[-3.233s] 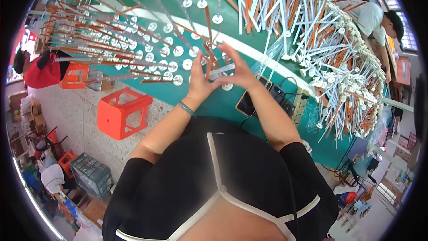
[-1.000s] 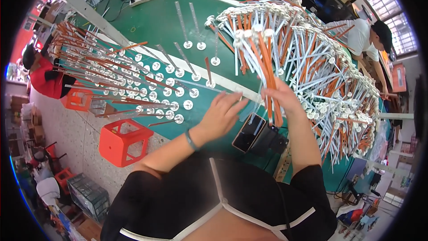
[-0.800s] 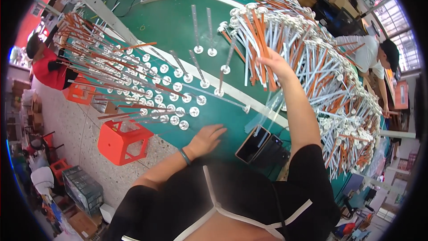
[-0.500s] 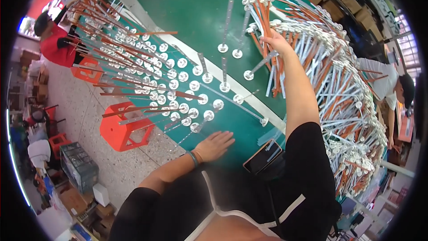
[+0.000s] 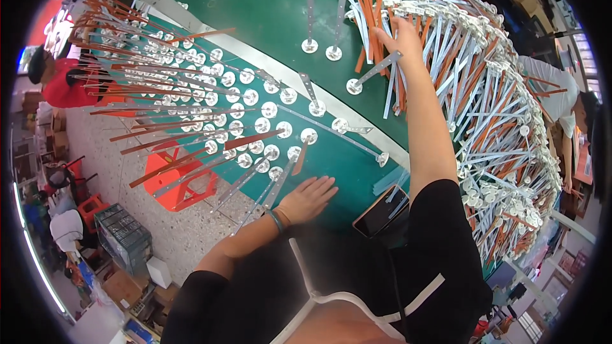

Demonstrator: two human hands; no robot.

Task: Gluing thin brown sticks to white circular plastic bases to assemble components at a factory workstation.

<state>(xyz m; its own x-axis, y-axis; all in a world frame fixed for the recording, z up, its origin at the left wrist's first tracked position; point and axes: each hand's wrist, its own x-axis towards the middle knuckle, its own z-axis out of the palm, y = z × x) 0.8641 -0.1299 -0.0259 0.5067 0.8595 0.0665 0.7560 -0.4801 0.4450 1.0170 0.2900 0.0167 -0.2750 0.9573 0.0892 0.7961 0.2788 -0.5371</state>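
A person leans over a green table [image 5: 255, 6], the right hand [image 5: 403, 33] stretched out toward one o'clock and closed around the tops of several orange and white rods [image 5: 382, 32] at the near edge of a big heap of rods [image 5: 491, 95] that runs along the table's right side from twelve to four o'clock. How many rods the fingers have hold of cannot be told. The left hand [image 5: 310, 196] lies flat and open near the middle of the frame, palm down on the table's near edge, fingers spread and holding nothing. Just above it, toward eleven o'clock, stand rows of upright rods on round white bases [image 5: 255, 121], filling the table's left side. Two grey strips on bases [image 5: 310, 9] stand alone near twelve o'clock. A dark phone [image 5: 380, 211] rests at the table's edge just right of the left hand. An orange stool [image 5: 172, 178] sits on the floor at eight o'clock; a person in red [image 5: 60, 83] is at ten o'clock.
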